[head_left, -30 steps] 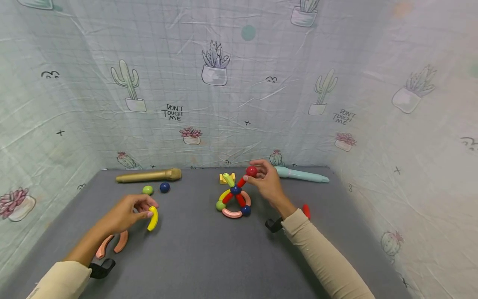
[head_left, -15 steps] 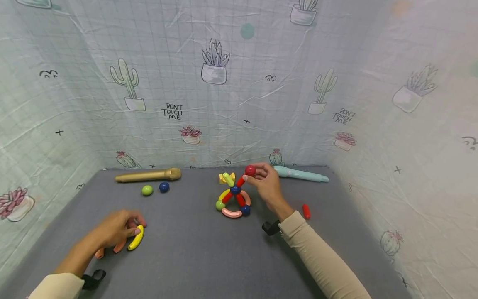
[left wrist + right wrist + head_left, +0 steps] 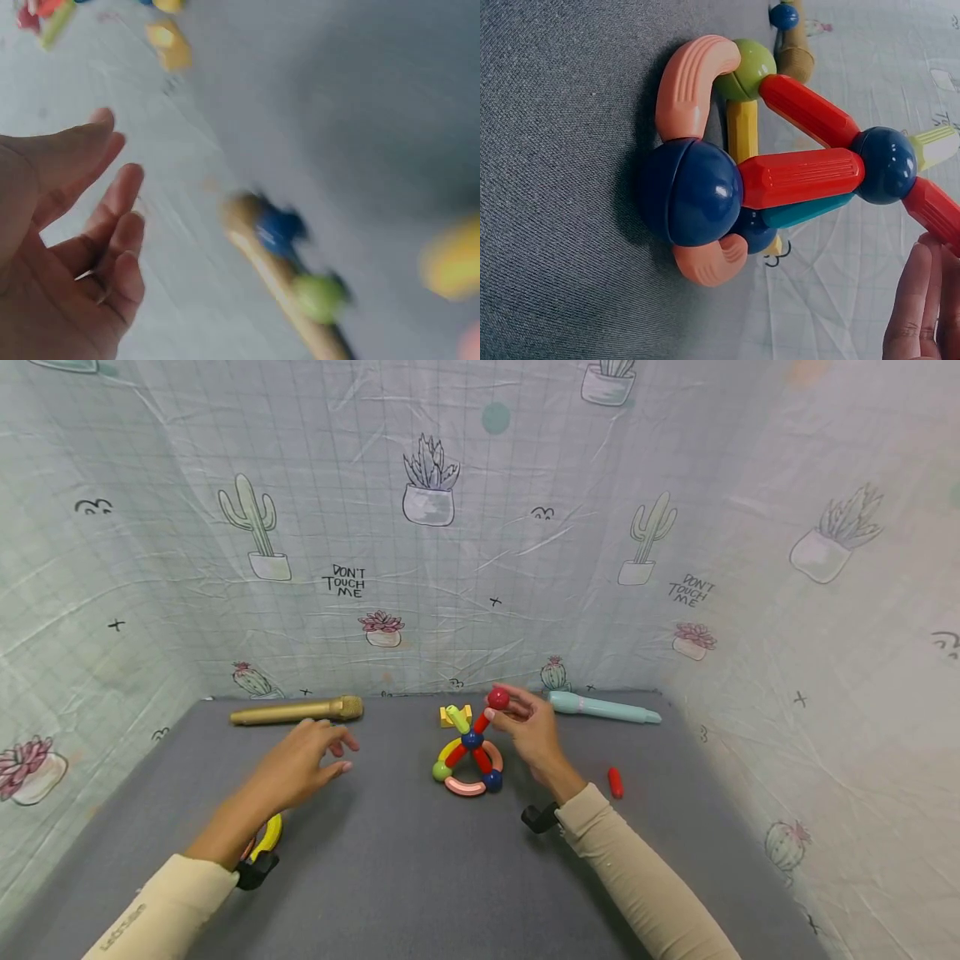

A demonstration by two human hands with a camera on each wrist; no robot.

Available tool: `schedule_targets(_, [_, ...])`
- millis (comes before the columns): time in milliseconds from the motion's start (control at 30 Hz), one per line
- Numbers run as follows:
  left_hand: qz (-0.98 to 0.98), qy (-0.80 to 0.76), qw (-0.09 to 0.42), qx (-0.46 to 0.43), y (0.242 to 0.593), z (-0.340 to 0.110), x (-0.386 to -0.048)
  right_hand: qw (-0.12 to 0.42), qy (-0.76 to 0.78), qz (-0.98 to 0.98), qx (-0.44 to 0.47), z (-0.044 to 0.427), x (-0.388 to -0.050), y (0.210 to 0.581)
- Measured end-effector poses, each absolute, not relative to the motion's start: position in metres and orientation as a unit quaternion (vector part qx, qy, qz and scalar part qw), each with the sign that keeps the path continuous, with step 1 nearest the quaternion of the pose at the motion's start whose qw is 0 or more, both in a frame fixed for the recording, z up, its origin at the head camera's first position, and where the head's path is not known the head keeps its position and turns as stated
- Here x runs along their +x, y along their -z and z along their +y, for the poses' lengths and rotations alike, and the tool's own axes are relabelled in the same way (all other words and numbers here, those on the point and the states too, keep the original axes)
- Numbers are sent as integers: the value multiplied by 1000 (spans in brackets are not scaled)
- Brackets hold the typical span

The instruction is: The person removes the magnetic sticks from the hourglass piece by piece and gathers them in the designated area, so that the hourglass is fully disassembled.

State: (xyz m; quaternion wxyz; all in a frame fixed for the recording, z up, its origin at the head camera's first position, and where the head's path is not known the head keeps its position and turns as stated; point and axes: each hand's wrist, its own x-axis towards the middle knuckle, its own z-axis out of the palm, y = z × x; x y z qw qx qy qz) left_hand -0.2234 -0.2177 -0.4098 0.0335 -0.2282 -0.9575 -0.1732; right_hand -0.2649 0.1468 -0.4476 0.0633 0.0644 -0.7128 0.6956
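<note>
My right hand (image 3: 534, 735) pinches the red ball (image 3: 498, 697) at the upper end of a red magnetic rod (image 3: 937, 214). This rod rises from the blue ball (image 3: 472, 739) atop a magnetic stick-and-ball structure. Its legs end in balls joined by curved rods, including a salmon one (image 3: 465, 787); a light green rod (image 3: 457, 718) slants up from its top. Holding nothing, my left hand (image 3: 311, 760) hovers over the table with fingers loosely bent. A yellow curved rod (image 3: 270, 833) lies partly hidden under that wrist. A loose blue ball (image 3: 279, 229) and green ball (image 3: 319, 296) show in the left wrist view.
A gold microphone (image 3: 296, 712) lies at the back left, and a light blue wand-like object (image 3: 603, 708) at the back right. Behind the structure sits a small yellow piece (image 3: 444, 718). A loose red rod (image 3: 615, 782) lies right of my right wrist.
My left hand has carried the yellow curved rod left to the salmon curved rods, let it go, then moved up and right. My right hand stays at the red ball, which has tilted slightly left.
</note>
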Motion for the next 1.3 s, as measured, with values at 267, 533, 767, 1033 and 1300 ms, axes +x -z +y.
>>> schedule_targets(267, [-928, 202, 112, -294, 380, -128, -251, 62, -691, -718, 61, 144, -264, 448])
schedule_targets(533, [-906, 209, 135, -342, 369, -72, -274, 64, -704, -705, 57, 141, -265, 446])
schedule_targets(767, [-898, 178, 140, -376, 370, -47, -291, 70, -707, -702, 56, 141, -267, 443])
schedule_targets(1033, [-896, 160, 149, -386, 374, -38, -298, 60, -701, -707, 71, 142, -268, 440])
schedule_targets(1300, [-891, 164, 169, -389, 380, -38, -300, 53, -701, -707, 76, 143, -269, 442])
